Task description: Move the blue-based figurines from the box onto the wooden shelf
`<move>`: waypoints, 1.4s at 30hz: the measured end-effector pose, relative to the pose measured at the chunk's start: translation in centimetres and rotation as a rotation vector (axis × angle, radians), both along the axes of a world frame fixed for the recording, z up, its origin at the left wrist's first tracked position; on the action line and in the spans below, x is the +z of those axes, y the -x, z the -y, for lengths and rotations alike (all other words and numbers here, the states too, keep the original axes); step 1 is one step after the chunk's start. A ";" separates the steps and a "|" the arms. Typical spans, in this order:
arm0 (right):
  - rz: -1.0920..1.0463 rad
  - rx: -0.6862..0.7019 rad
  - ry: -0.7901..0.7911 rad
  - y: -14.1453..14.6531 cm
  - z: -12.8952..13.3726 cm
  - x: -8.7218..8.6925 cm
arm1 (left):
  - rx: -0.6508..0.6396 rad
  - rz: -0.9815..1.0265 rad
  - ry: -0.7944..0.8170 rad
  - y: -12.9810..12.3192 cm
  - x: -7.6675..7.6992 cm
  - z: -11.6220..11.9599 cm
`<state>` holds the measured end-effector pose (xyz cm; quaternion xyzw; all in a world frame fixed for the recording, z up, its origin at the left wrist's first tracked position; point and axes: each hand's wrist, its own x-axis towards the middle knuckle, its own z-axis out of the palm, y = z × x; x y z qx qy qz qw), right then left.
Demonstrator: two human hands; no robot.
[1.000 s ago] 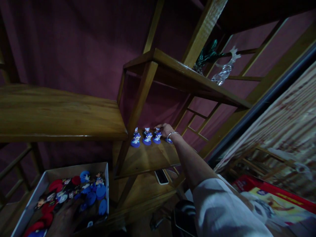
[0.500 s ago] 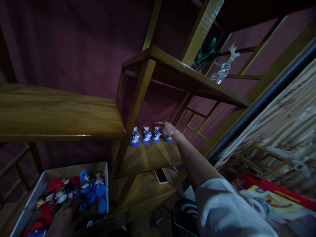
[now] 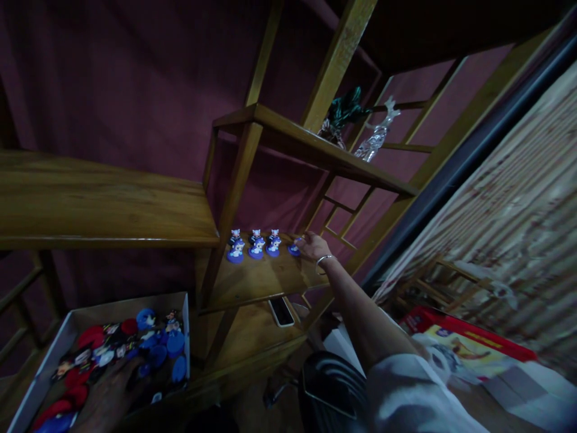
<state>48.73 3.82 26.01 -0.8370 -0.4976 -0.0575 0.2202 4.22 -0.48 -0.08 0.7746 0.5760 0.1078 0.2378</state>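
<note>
Maroon wall (image 3: pixel 135 96), dim light. Lower shelf (image 3: pixel 261 282) as reference: 3 purple figurines (image 3: pixel 256 248) in its front row, 3 white-eared figurines (image 3: pixel 256 233) right behind, bodies partly hidden. Fourth purple figurine (image 3: pixel 294 248) toward its right end, partly covered by right hand (image 3: pixel 313 246); fingers half-curled, can't tell if gripping. Below the shelf: 1 phone (image 3: pixel 282 312). Down-left of it: 1 box (image 3: pixel 166 303), red- and blue-based figurines (image 3: pixel 175 344) overlapping, no reliable count. Left hand (image 3: pixel 110 388) in there, too dark to tell opening or hold.
</note>
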 end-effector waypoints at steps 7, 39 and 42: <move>0.041 -0.028 0.058 0.3 -0.5 -1.8 | 0.015 0.014 -0.045 0.0 0.3 0.2; -0.038 0.070 0.022 1.3 -0.4 -2.5 | 0.002 -0.029 -0.013 0.1 -0.1 0.1; -0.091 0.071 -0.039 1.4 -0.2 -2.6 | -0.011 0.008 -0.051 0.2 -0.8 0.0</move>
